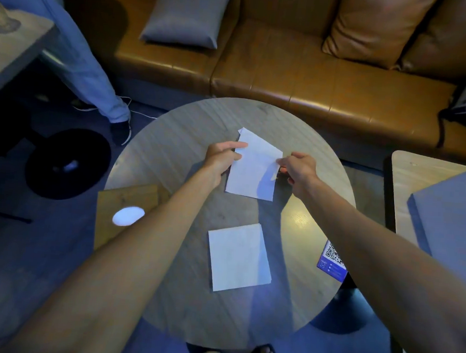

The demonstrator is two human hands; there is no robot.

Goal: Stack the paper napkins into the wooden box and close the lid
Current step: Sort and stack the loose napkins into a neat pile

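Observation:
Over the far half of the round wooden table (172, 149), a white paper napkin (252, 169) is held between both hands. My left hand (222, 156) pinches its left edge and my right hand (299, 170) pinches its right edge. A second white napkin (239, 257) lies flat on the table nearer to me, untouched. A wooden box (123, 212) with a bright light spot on its top stands at the table's left edge, partly behind my left forearm. Whether its lid is up or down I cannot tell.
A blue QR-code card (332, 260) lies at the table's right edge. A brown leather sofa (289, 77) with cushions runs behind the table. Another person's leg (94, 76) stands at the far left. A second table (420, 185) carrying a grey box is on the right.

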